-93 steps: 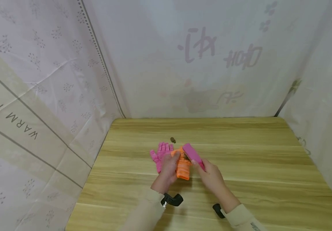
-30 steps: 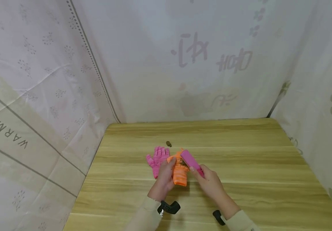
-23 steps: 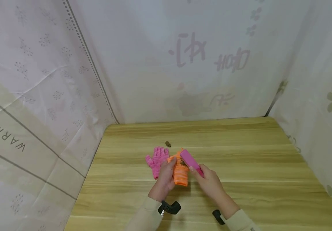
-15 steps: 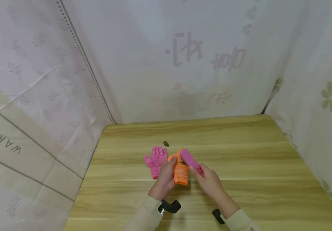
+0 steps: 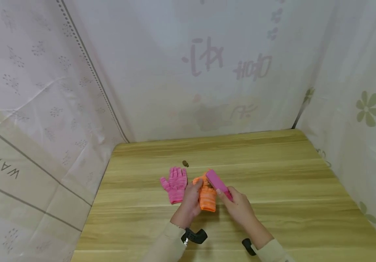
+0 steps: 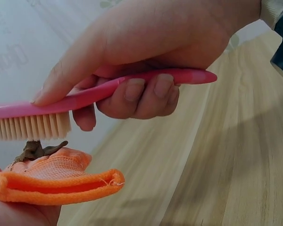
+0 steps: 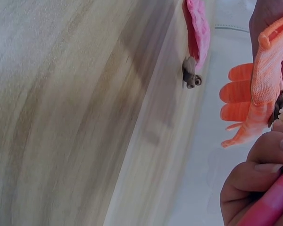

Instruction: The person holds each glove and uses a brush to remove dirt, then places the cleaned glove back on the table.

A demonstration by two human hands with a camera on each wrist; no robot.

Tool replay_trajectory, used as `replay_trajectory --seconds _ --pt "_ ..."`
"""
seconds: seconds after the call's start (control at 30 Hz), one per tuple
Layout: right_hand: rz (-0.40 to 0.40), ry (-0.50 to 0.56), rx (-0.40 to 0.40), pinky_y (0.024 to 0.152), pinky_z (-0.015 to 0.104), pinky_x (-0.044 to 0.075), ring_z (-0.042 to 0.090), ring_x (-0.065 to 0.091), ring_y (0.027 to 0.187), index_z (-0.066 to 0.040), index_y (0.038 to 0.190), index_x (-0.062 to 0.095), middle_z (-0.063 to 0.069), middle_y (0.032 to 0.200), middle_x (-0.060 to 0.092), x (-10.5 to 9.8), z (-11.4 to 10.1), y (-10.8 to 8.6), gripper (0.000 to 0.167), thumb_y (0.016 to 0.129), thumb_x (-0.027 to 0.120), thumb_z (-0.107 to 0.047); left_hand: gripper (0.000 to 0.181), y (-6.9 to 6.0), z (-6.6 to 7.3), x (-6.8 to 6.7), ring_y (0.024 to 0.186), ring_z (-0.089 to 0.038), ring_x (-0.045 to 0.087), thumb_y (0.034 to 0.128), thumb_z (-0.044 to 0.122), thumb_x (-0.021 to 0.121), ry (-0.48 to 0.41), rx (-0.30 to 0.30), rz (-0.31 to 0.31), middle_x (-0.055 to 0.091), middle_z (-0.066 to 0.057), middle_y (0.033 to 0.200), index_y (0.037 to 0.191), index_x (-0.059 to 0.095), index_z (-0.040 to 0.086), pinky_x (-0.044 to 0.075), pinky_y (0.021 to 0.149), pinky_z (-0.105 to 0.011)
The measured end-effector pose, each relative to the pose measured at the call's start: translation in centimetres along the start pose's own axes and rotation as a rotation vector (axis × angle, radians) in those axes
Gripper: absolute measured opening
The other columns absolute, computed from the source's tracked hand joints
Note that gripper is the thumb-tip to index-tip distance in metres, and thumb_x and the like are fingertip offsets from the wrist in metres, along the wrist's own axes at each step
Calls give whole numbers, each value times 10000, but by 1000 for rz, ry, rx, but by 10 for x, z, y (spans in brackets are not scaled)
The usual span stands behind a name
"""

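Note:
My left hand [image 5: 190,201] holds an orange knitted glove [image 5: 207,201] above the table, thumb on top. Stuck on the glove is a dark brown, mud-like clump [image 6: 34,151]. In my right hand [image 5: 240,208] is a pink brush [image 5: 216,179], gripped by its handle with the thumb pressed along its back. Its pale bristles [image 6: 30,127] point down and touch the top of the clump, as the left wrist view shows. A pink knitted glove [image 5: 175,186] lies flat just left of my left hand.
Beyond the pink glove, a small brown lump [image 5: 185,163] lies on the wood-grain table [image 5: 273,174]. Patterned cloth walls [image 5: 207,91] enclose the table at the back and both sides. Each wrist carries a black device [image 5: 196,236].
The head view has turned slightly. Both hands, with the orange glove and the brush, have shifted a little right of the pink glove, which shows more fully. Both grips stay the same.

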State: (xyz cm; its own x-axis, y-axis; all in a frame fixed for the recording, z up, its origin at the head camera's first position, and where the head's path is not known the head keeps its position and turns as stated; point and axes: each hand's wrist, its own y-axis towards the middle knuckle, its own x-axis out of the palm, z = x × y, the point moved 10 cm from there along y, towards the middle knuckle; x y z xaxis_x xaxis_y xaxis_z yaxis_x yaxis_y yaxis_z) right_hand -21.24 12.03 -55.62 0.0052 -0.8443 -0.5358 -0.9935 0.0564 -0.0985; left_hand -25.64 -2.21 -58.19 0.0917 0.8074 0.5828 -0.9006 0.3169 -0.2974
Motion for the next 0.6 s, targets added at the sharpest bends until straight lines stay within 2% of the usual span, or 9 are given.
replay_trajectory --seconds 0.27,0.47,0.6 --pt "18 8 -21 492 242 308 114 351 549 -97 985 600 -7 645 405 -4 -2 2 493 990 536 -586 378 0 1 -6 894 -172 670 1103 271 404 24 -3 43 663 -71 1045 1344 491 -7 581 709 -309" --pt "-3 27 -26 472 239 319 113 365 537 -106 1004 600 -8 641 418 0 -6 4 488 991 532 -590 394 -1 5 -5 930 -163 669 1111 265 369 6 3 14 661 -63 1068 1357 475 -24 584 748 -307" --pt "14 14 -41 455 247 345 124 405 530 -100 992 593 1 641 442 -1 -12 7 487 997 526 -583 397 -1 10 -7 964 -169 669 1108 279 380 16 17 23 657 -70 1109 1378 446 -5 585 773 -308"
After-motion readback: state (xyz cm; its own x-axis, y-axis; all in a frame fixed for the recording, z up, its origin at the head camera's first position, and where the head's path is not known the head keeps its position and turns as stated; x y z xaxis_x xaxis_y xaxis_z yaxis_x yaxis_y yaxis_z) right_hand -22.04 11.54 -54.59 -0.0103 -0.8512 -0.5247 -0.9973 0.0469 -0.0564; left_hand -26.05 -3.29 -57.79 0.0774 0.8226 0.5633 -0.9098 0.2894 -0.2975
